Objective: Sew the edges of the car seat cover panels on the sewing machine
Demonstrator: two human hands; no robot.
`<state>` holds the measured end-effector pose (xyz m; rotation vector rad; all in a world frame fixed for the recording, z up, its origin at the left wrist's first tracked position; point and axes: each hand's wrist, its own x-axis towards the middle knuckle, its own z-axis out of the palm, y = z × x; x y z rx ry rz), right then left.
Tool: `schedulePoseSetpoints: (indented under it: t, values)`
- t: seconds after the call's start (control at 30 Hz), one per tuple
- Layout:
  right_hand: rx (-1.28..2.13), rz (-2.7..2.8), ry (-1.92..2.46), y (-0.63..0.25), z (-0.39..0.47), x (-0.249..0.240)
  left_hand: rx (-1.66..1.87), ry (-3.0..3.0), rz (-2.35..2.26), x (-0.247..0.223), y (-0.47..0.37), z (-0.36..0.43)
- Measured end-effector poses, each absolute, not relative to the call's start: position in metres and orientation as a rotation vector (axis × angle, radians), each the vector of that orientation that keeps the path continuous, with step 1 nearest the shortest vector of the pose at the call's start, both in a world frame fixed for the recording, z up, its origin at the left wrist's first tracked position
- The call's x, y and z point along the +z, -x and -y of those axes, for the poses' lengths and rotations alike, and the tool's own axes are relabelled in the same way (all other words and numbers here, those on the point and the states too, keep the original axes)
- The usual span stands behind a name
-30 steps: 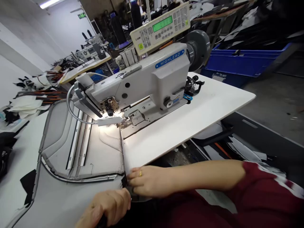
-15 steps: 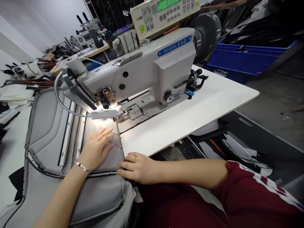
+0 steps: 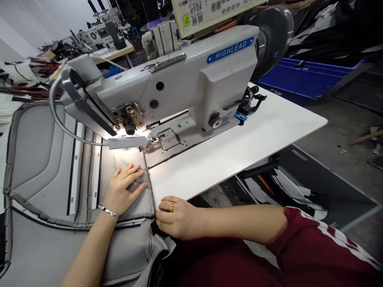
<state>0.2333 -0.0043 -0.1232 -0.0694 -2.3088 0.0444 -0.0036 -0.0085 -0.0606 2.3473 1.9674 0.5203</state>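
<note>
A large grey fabric cover [image 3: 42, 195] with dark-bound seams and pale strips lies across the left of the work table. My left hand [image 3: 124, 187] rests flat on it with fingers spread, just in front of the lit needle area. At the panel's right edge my right hand [image 3: 178, 217] has its fingers curled and closed on the bound edge; the fingertips are partly hidden. The sewing machine [image 3: 179, 87] stands over the cover's far edge. Its lamp [image 3: 127, 142] hides most of the needle and foot.
The white table top [image 3: 239, 139] extends right of the machine. A control box [image 3: 215, 14] sits above the machine head. Behind on the right is a blue crate [image 3: 311, 77] with dark material. Below the table lie dark and white pieces [image 3: 284, 187]. Another machine [image 3: 101, 38] stands behind.
The view has shifted, so the machine appears larger. My left hand stays flat, its thumb more spread. My right hand's fingers have curled further at the cover's edge, and the cover's near corner has bunched.
</note>
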Motion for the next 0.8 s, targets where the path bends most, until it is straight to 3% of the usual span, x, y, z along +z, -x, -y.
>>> schedulePoseSetpoints:
  t: [0.43, 0.8]
  values:
    - [0.063, 2.456, -0.16, -0.22, -0.028, -0.102, 0.559, -2.336, -2.061, -0.066, 0.006, -0.019]
    - [0.031, 2.369, -0.227, -0.207, -0.056, -0.099, 0.509, -2.676, -2.012, -0.061, 0.013, -0.048]
